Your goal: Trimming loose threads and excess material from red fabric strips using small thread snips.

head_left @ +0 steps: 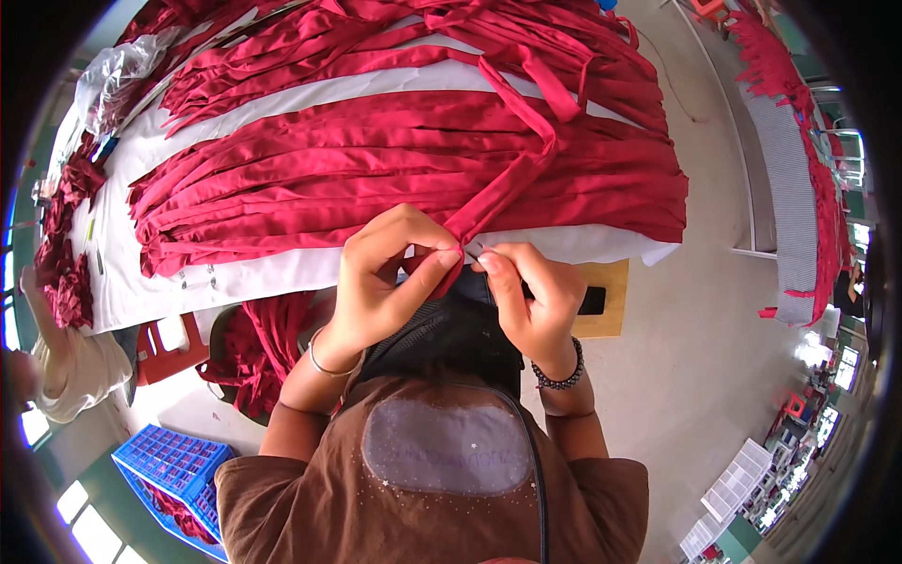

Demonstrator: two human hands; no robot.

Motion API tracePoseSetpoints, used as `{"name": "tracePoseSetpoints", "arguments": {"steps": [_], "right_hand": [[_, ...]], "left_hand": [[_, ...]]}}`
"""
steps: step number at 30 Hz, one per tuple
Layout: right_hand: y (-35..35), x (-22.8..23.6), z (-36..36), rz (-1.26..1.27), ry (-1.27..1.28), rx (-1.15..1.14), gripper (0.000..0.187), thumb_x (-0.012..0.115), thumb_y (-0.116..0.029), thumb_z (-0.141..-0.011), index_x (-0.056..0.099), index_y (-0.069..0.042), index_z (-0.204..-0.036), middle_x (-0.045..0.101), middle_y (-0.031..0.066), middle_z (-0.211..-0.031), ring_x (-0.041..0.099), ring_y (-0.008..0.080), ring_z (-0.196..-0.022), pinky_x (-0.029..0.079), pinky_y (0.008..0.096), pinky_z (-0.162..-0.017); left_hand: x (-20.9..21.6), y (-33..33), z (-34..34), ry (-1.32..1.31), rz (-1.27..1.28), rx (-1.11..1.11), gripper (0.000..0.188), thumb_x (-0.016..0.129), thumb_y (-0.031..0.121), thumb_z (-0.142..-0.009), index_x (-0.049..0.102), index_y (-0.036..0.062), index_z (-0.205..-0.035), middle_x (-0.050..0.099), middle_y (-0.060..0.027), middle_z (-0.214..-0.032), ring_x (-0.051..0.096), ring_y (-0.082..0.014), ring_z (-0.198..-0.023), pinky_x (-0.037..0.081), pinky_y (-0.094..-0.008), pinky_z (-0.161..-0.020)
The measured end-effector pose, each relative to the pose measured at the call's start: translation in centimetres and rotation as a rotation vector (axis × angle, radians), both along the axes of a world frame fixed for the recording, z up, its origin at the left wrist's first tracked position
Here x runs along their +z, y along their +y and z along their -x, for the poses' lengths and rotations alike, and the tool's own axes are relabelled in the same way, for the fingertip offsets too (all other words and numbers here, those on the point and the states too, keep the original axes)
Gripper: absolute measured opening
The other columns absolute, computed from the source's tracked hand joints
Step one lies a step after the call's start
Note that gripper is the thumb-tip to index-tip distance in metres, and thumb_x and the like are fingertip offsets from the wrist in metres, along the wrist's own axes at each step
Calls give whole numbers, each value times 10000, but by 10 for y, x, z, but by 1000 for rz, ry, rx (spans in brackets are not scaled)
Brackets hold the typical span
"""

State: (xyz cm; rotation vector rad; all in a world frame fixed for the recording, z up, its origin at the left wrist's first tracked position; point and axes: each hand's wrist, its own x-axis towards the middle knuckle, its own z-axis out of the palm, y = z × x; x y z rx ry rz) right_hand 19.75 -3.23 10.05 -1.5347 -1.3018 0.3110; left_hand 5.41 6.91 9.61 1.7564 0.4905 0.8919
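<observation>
My left hand (390, 273) pinches the near end of a red fabric strip (503, 188) between thumb and forefinger. From there the strip runs up and away across a long bundle of similar strips (395, 169) on the table. Close to that end, my right hand (537, 291) is closed in a pinch. A thin, dark, pointed bit shows at its fingertips, too small to name. Both hands are just in front of the table's near edge. A short loop of red cloth hangs below my left fingers.
White cloth covers the table (117, 254), with more red strips (282, 70) heaped at the back. A tub of red cloth (254, 357) and a blue crate (178, 470) stand at left. On a wooden board (611, 324) lies a dark phone (592, 301). Another person (80, 371) is at far left.
</observation>
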Motion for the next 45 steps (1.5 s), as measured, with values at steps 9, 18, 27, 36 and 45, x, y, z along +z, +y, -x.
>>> {"name": "tracePoseSetpoints", "arguments": {"steps": [9, 18, 27, 36, 45], "right_hand": [[-11, -11, 32, 12, 471, 96, 575, 887, -236, -649, 552, -44, -1075, 501, -48, -624, 379, 7, -509, 301, 165, -462], [-27, -3, 64, -47, 280, 7, 157, 754, -63, -783, 635, 18, -847, 651, 59, -697, 600, 85, -619, 461, 222, -576], [-37, -34, 46, -43, 447, -216, 216, 519, -161, -974, 654, -4, -1037, 622, 21, -774, 471, 44, -507, 366, 192, -475], [11, -63, -11, 13, 260, -393, 468, 757, -208, -803, 536, -35, -1178, 659, 86, -849, 626, 164, -752, 498, 295, -678], [35, -57, -15, 92, 505, -304, 289, 768, -125, -781, 648, 2, -1010, 669, 34, -801, 586, 63, -715, 462, 219, -629]], "left_hand": [[-2, -19, 7, -363, 534, -72, 88, 561, -30, -903, 540, -23, -988, 530, -62, -940, 560, -107, -743, 460, -226, -644], [-13, -37, 25, -454, 610, -89, 39, 494, 25, -867, 522, 19, -893, 496, -47, -871, 478, -100, -734, 397, -222, -689], [-28, -40, 44, -616, 838, -344, 110, 496, 133, -913, 487, 34, -864, 471, -64, -785, 397, -102, -597, 322, -222, -538], [-46, -28, 68, 100, 842, -432, 344, 478, 219, -986, 567, 2, -736, 520, -19, -659, 449, -65, -613, 328, -219, -552], [-31, 7, 33, 215, 252, -168, 145, 522, 68, -933, 600, -32, -864, 594, -84, -786, 573, -151, -710, 442, -264, -655]]}}
